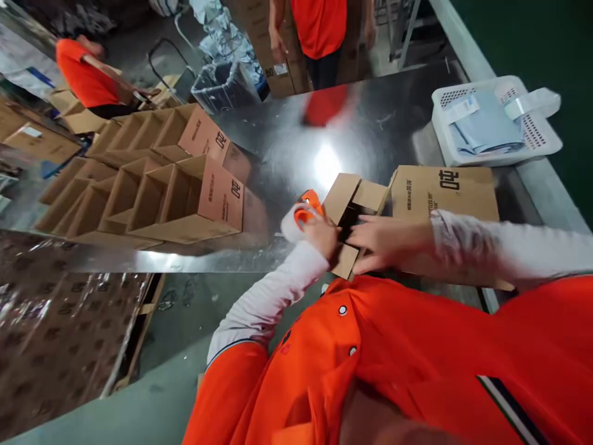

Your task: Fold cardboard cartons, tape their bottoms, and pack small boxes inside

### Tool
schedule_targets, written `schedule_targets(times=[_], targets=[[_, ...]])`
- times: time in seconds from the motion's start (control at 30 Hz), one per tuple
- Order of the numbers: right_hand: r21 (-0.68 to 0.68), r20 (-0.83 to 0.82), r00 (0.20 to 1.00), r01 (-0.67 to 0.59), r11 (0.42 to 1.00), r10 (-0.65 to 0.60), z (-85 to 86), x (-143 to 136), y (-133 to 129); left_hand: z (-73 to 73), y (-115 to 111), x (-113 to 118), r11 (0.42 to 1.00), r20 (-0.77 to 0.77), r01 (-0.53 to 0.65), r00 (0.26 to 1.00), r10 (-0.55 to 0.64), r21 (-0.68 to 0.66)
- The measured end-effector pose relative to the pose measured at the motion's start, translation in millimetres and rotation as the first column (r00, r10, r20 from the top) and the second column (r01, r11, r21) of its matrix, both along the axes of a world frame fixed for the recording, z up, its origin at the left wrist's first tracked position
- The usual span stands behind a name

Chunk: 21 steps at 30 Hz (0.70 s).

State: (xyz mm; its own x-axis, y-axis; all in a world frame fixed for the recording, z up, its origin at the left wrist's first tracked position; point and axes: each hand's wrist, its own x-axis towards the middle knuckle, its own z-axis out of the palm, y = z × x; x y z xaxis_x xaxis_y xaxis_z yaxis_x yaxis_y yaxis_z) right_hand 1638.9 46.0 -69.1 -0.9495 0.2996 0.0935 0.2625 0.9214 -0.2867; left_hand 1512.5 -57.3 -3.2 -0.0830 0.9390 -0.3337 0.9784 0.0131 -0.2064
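In the head view, the carton (467,201) lies on a metal table (282,139) right in front of the person, its printed side visible and its flapped end facing left. At that end, the left hand (322,235) has its fingers curled round an orange tape dispenser (311,199), holding it just beside the flaps (341,190). The right hand (386,238) reaches over the carton to the same flaps with its fingers spread; it is blurred, so I cannot tell whether it pinches a flap or merely presses on it. As for progress, the carton already has its box shape, but its flapped end looks only partly folded: a dark gap shows between the flaps, and no strip of tape can be made out across them. Folding those flaps flat and taping the seam therefore seem to be left. Well to the left of the carton, rows of box-shaped cartons (185,232) stand with their tops open, seemingly further along, though their undersides are hidden. Beyond the carton, towards the far right, sits a white basket (549,143) holding grey-blue packets (491,127).
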Motion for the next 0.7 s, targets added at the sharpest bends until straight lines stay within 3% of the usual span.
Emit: schedule_targets(times=[0.1,0.23,0.37,0.57,0.7], targets=[[0.111,-0.042,0.993,-0.105,0.988,0.110,7.9,15.6,-28.0,10.2,10.8,-33.5,1.000,-0.004,-0.001,1.000,0.001,-0.025],[0.154,-0.007,0.997,-0.071,0.986,0.073,-2.3,-6.3,-50.5,16.6,23.8,-58.6,0.994,-0.072,-0.023,0.997,0.016,-0.108],[0.157,0.018,1.000,-0.006,0.988,0.004,-14.0,-24.9,-54.6,16.7,21.5,-55.0,0.991,-0.107,0.004,0.994,-0.018,-0.131],[0.048,0.111,0.994,0.002,0.999,-0.008,-11.3,-22.6,-60.8,14.6,20.5,-48.3,0.992,-0.156,-0.030,0.988,0.011,-0.124],[-0.039,0.071,0.997,0.018,0.999,-0.015,-15.4,-24.8,-61.4,25.4,35.9,-53.2,0.986,-0.166,-0.073,0.985,0.047,-0.151]])
